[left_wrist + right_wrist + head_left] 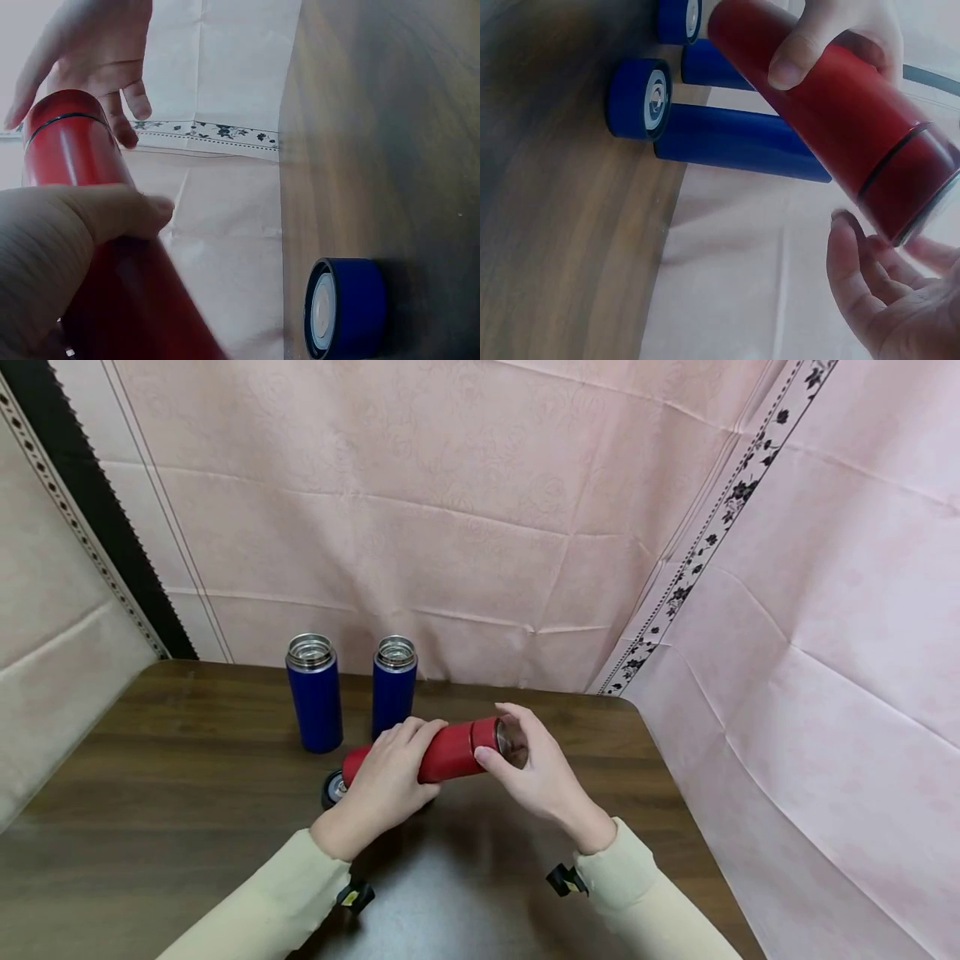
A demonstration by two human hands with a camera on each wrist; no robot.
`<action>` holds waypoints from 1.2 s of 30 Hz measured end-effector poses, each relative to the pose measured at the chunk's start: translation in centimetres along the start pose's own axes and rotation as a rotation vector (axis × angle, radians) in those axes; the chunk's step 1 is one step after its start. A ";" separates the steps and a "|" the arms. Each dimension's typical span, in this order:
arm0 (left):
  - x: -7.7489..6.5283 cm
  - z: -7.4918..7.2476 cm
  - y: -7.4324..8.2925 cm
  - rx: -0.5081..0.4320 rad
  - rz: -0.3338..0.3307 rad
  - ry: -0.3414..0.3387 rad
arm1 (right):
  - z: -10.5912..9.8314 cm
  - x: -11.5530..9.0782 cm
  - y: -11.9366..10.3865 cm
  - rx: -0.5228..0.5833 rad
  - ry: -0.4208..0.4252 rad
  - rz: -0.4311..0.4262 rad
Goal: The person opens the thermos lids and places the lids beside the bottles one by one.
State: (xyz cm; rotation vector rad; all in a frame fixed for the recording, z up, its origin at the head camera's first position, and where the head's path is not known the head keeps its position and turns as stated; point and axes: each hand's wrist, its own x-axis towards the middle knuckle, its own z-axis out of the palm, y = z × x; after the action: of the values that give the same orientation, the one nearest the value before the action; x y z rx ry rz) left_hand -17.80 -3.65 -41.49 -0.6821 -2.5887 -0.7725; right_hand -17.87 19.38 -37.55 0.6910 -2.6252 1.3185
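Note:
My left hand (pixel 390 777) grips a red vacuum flask (pixel 452 752) round its body, tilted above the table with its capped end towards the right. A dark seam rings the flask below its red lid (pixel 911 187). Around that end my right hand (pixel 542 775) stands with fingers spread and loosely bent. In the right wrist view these fingers appear just off the lid; whether the thumb touches it I cannot tell. Beneath the flask, blue lids (pixel 637 99) lie on the table with their pale inner sides showing, partly hidden in the head view.
Two blue flasks without lids, a left one (pixel 315 702) and a right one (pixel 394 681), stand upright at the back of the brown wooden table (pixel 187 760). A pale pink patterned cloth (pixel 450 527) hangs behind the table and along its sides.

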 end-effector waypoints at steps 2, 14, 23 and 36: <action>0.0 0.0 0.1 0.027 0.024 0.019 | 0.1 0.0 -0.1 0.009 0.010 0.023; 0.2 -0.2 -0.1 0.029 0.041 0.016 | -0.1 -0.1 -0.4 0.036 -0.052 0.003; 0.3 0.1 -0.4 0.000 0.020 -0.016 | -0.1 -0.2 0.4 -0.109 -0.099 -0.215; 0.2 0.4 0.3 0.026 0.018 -0.026 | 0.5 0.0 -0.3 -0.053 0.070 0.068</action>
State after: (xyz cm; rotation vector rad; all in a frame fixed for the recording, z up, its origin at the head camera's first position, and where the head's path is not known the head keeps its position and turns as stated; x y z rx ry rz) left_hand -17.86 -3.18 -41.58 -0.7109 -2.6075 -0.7274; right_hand -17.66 18.85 -37.61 0.5430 -2.6393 1.2611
